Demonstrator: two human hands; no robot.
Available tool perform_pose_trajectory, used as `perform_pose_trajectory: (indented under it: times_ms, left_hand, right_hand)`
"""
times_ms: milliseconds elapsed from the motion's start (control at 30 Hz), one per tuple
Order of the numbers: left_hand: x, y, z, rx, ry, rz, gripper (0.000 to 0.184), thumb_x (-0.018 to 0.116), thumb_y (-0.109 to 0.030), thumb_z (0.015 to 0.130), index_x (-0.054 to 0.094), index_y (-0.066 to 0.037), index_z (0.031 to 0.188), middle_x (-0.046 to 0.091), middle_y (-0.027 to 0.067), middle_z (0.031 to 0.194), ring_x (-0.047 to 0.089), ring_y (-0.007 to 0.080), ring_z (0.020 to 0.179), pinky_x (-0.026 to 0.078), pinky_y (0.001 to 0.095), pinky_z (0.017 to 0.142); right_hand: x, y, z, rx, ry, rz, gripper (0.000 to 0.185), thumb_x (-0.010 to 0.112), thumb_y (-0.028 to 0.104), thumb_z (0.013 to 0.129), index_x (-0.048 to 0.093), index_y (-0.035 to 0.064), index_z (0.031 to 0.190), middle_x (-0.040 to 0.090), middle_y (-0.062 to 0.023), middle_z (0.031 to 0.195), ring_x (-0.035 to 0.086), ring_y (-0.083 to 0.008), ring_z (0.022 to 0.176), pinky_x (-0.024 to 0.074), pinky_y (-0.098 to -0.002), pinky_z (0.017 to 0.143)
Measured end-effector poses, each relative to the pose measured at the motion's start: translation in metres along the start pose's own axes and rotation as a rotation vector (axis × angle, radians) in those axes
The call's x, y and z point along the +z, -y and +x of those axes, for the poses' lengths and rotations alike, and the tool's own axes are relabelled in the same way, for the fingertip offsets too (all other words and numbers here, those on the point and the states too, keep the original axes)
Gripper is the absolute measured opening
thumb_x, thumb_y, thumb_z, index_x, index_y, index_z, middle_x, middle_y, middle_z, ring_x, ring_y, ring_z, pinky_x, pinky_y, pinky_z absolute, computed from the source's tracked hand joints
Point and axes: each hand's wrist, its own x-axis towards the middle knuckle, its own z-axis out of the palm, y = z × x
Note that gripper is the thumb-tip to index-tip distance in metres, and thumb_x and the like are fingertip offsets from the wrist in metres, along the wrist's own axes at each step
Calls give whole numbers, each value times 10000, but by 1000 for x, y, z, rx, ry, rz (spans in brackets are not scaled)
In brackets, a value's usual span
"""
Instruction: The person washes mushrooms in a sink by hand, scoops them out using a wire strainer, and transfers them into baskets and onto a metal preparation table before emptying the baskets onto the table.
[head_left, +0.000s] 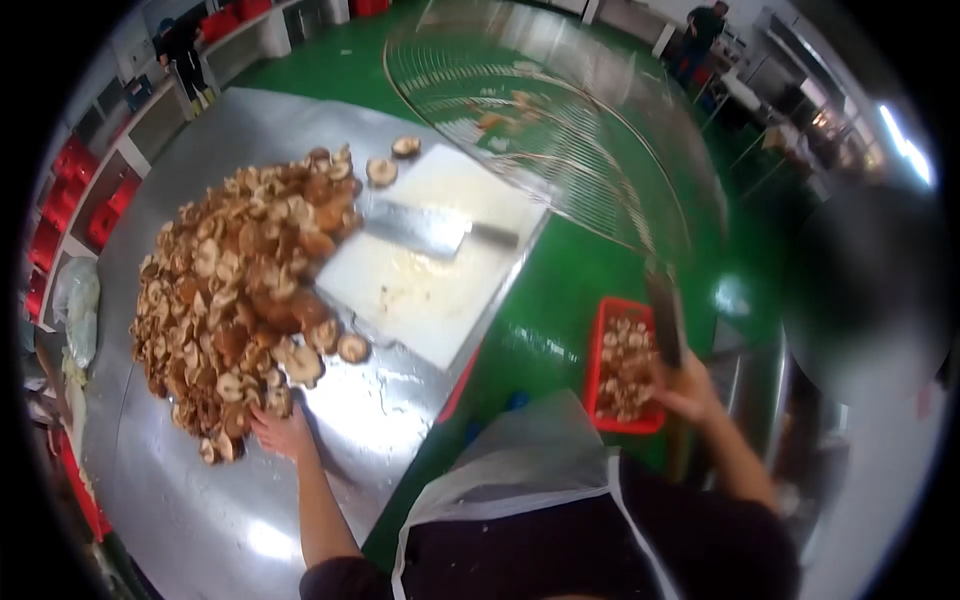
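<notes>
My right hand (687,388) is closed around the dark handle (665,318) of a large round wire strainer (590,150), raised beyond the table's right edge. The strainer is smeared by motion, and a few brownish bits show in its mesh. My left hand (282,432) rests at the near edge of a big heap of brown mushrooms (235,290). Its fingers look spread against the mushrooms, with one mushroom (278,402) between thumb and fingers; the fingertips are partly hidden. A cleaver (420,228) lies flat on the white cutting board (400,310) beside the heap.
The steel table (370,400) carries the heap and the board. A red basket (600,410) of mushroom pieces stands on the green floor at right. A plastic bag (76,300) sits at the far left. Two people (180,58) (700,40) stand farther off.
</notes>
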Motion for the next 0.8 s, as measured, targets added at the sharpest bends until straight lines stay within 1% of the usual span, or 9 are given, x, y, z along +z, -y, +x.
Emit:
perform_pose_trajectory:
  times_ms: [100,233,267,300,433,500,600,700,800]
  left_hand:
    - [8,7,-6,-17,-68,18,715,612,-277,656,349,-27,1272,393,221,1239,390,333,1145,280,431,974]
    - [-34,-22,-36,134,-246,-621,523,541,-28,637,449,78,1141,478,254,1126,468,391,1037,372,415,917]
    - [-13,-1,-29,305,-373,-447,470,542,-19,657,476,76,1113,503,254,1093,482,393,1014,372,421,914]
    - [-51,-26,-59,382,-506,-385,391,557,-38,687,513,66,1062,505,266,1089,482,397,1011,374,423,911]
    - [64,41,-60,430,-564,221,371,487,-259,829,503,30,1061,509,277,1047,477,346,1035,398,395,886]
    - [59,38,-96,241,-378,82,399,455,-307,856,493,19,1083,506,269,1053,468,336,1048,400,397,883]
    - [18,14,-166,406,96,139,404,453,-338,864,501,-13,1099,499,215,1112,455,345,1067,403,412,876]
    - [8,13,-230,700,-143,495,456,440,-436,847,506,-62,1099,522,135,1106,511,320,1011,427,418,829]
    - [12,7,-313,681,-289,319,468,457,-430,831,505,-47,1096,525,156,1100,528,327,980,446,419,793]
  right_hand:
    - [-4,-48,-100,157,-215,-354,288,556,9,623,489,55,900,512,-125,679,546,-335,612,433,-362,548]
    - [14,-103,-191,611,10,-492,253,614,183,649,517,106,870,580,-161,760,569,-358,725,431,-446,616]
    - [18,-112,-204,678,15,-466,275,625,214,643,517,106,872,584,-157,764,569,-356,745,427,-452,629]
    - [17,-121,-216,742,20,-434,299,637,246,637,517,107,873,589,-153,769,569,-354,764,423,-457,642]
    - [-12,-131,-269,704,-233,-252,339,645,251,613,509,87,877,580,-164,766,561,-363,766,423,-453,645]
    - [-34,-135,-309,670,-379,-164,330,639,224,611,502,75,872,574,-168,760,557,-369,754,425,-445,633]
    - [-62,-151,-379,677,-598,-73,320,636,175,604,494,60,866,563,-172,747,549,-376,734,425,-428,611]
    - [-82,-169,-455,733,-819,-49,326,641,131,594,489,44,869,550,-174,734,543,-374,708,422,-409,594]
    - [-107,-182,-520,750,-1036,-49,342,652,114,587,479,17,866,524,-172,708,531,-345,660,418,-390,591]
